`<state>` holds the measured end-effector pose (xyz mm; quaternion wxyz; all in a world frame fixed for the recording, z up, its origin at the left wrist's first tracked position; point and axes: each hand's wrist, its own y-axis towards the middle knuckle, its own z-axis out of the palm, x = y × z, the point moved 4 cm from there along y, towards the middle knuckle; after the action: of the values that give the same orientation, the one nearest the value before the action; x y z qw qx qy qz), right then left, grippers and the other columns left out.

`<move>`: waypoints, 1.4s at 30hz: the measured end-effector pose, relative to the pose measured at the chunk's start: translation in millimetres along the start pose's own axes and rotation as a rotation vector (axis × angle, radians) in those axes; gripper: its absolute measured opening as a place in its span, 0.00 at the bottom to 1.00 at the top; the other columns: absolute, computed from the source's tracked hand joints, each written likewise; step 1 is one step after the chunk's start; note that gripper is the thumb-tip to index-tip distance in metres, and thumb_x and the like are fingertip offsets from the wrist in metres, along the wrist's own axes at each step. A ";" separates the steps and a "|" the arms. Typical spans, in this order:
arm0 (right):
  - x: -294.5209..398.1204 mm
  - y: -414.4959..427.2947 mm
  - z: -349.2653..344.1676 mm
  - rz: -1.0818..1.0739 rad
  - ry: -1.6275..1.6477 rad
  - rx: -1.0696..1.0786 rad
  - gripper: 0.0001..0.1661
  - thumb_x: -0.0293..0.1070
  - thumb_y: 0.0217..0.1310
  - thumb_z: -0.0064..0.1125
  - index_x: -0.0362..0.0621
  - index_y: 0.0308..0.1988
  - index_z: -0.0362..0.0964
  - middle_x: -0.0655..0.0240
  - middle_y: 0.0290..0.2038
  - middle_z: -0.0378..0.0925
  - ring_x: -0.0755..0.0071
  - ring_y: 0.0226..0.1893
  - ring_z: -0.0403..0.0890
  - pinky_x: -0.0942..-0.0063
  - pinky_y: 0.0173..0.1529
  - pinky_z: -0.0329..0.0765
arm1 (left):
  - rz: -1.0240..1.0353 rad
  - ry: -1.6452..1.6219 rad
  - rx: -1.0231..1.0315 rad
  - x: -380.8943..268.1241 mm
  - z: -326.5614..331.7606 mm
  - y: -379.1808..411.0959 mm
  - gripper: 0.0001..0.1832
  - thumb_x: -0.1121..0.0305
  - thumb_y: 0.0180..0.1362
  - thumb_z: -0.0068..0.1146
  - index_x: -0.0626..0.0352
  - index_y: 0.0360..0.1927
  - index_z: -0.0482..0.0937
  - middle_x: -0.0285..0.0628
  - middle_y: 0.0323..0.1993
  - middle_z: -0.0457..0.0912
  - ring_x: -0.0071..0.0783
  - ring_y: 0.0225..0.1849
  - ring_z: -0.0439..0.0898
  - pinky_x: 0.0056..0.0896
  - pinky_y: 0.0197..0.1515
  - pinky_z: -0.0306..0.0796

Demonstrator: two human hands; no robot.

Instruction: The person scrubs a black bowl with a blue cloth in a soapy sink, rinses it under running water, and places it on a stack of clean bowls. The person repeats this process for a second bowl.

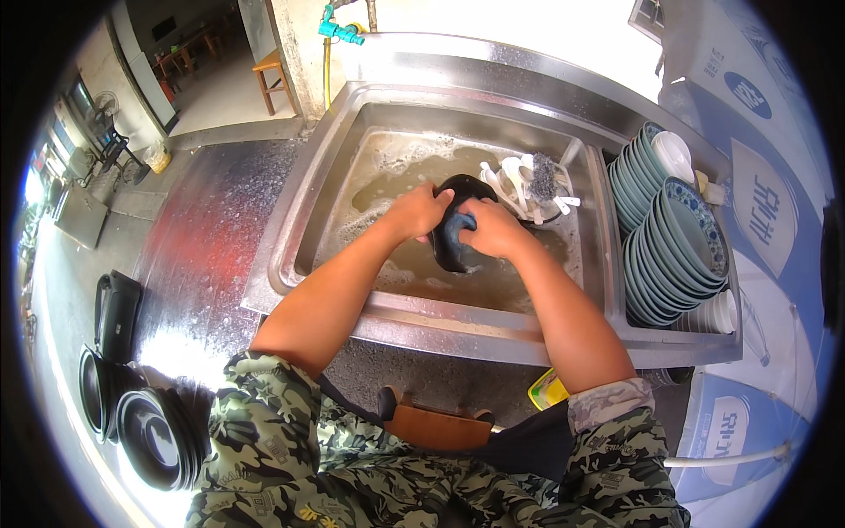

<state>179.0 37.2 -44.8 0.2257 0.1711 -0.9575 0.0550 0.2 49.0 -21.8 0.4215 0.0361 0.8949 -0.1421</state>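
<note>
Over the soapy water of a stainless steel sink (290, 241), my left hand (422, 210) grips a black dish (449, 254) by its rim. The dish is tilted, with its lower end at the water. Pressed into it is a blue scrubbing pad or cloth (457, 226), held in the fingers of my right hand (495, 228). Just beyond that hand, a container partly hidden by its contents holds several white spoons (511, 173) and a grey steel-wool scrubber (543, 177). Cloudy water and foam hide the sink's bottom.
Stacked blue-green plates (673, 264) fill the right compartment, beside white bowls (672, 157) and white cups (716, 313). Black dishes (155, 435) are stacked at lower left. A teal tap (340, 30) is behind the sink; a blue-white umbrella canopy (759, 198) borders the right.
</note>
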 end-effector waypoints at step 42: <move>20.4 -5.5 -6.9 -0.114 0.393 0.053 0.43 0.34 0.53 0.79 0.41 0.68 0.70 0.49 0.63 0.79 0.46 0.64 0.80 0.56 0.67 0.76 | -0.145 -0.307 0.194 8.0 5.8 1.4 0.32 0.43 0.79 0.43 0.63 0.66 0.73 0.48 0.47 0.84 0.37 0.38 0.86 0.39 0.39 0.86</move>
<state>166.6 27.2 -29.3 0.4065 0.2168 -0.8819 0.0997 -0.3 48.3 -31.7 0.5363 -0.0104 0.8024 -0.2615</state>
